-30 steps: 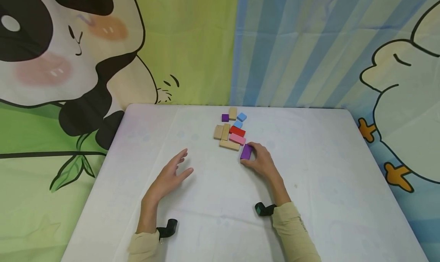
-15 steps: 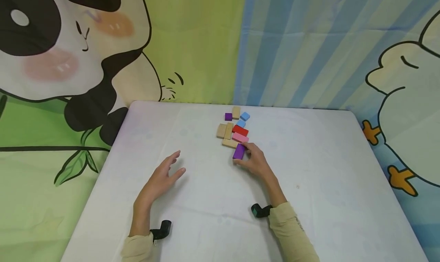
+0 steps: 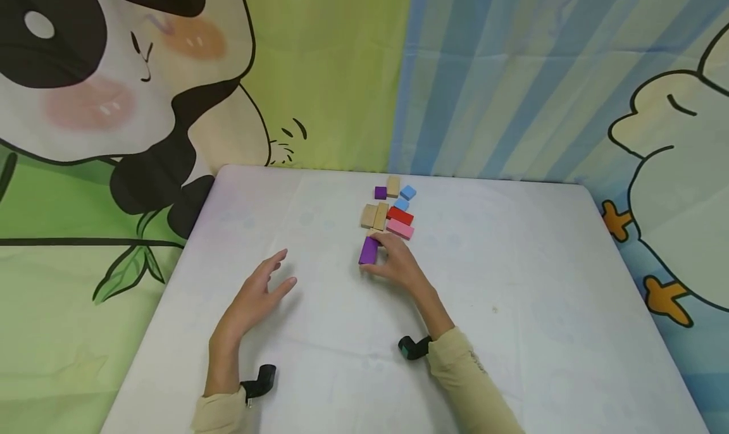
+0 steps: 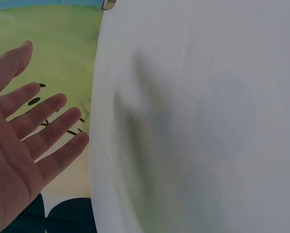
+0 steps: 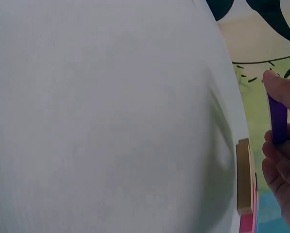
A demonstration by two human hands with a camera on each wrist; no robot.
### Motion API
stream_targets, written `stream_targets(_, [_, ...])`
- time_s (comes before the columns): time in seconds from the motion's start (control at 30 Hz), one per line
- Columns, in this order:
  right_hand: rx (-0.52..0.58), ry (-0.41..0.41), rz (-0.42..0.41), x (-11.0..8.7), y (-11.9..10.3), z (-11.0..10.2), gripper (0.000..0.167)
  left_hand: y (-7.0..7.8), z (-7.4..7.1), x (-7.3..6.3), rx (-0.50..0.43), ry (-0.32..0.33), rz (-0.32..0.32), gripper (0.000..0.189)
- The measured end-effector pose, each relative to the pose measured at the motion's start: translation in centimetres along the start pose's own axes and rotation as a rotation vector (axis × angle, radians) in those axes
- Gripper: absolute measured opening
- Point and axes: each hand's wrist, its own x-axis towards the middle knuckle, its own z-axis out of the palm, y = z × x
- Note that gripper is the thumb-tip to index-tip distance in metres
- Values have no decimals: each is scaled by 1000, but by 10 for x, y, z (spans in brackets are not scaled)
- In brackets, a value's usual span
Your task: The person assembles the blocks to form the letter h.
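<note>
Leftward across the surface (image 3: 541,263) has gone the right hand (image 3: 398,266), carrying the purple block (image 3: 369,250) from beyond the right end of the nearest tan block (image 5: 244,179) to just in front of it. Thumb and fingers pinch the purple block by its two ends, probably to leave its long sides free. It seems raised, though the slanted wrist view makes the gap underneath hard to judge. Behind it, towards the surface's far edge, a pink block (image 3: 400,229) and a red block (image 3: 400,216) lie side by side. Nearer the surface's left edge, the left hand (image 3: 250,301) hangs empty, fingers loose and apart, perhaps to give the other hand room.
</note>
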Motion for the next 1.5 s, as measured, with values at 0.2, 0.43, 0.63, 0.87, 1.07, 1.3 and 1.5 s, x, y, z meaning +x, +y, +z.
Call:
stream_targets(0.2, [-24,-94,-30,17,-22,25,70,-6,-4,-4,25,15,-11,72])
stream_targets(0.43, [-29,-197,-45,31,-45,61,70,-12,-7,-8,50,33,-26,71])
stream_targets(0.63, [-97,-208,-68,34,-61,89,70,-17,-11,-11,66,34,-48,70])
stream_targets(0.87, [-230,-176,-144,36,-74,108,69,-23,-15,-13,63,42,-51,71])
stream_targets(1.07, [-269,-152,-163,35,-78,114,70,-28,-17,-12,64,41,-47,69])
stream_targets(1.3, [-250,-117,-170,34,-77,116,74,-27,-12,-5,70,20,4,60])
stream_targets(1.5, [-223,-127,-174,32,-75,118,77,-25,-8,1,93,-12,23,53])
